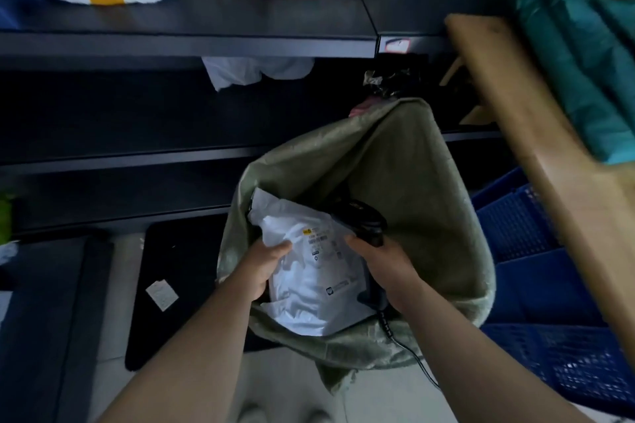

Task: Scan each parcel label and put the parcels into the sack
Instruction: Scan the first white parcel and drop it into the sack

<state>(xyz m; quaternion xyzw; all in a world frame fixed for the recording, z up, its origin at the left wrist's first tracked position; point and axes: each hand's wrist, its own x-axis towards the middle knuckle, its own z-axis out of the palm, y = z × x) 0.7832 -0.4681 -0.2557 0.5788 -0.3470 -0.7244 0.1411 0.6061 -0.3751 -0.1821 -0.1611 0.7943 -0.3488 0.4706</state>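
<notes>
Now left hand (263, 268) grips white parcel (309, 271) over green sack (412, 182); right hand (385, 261) grips black scanner (367, 220).

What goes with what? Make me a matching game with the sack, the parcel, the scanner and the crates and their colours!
Things:
1. sack
2. parcel
3. scanner
4. crates

Colours:
A. blue
B. white
C. grey-green
D. black

Pairs: 1-C, 2-B, 3-D, 4-A
</notes>
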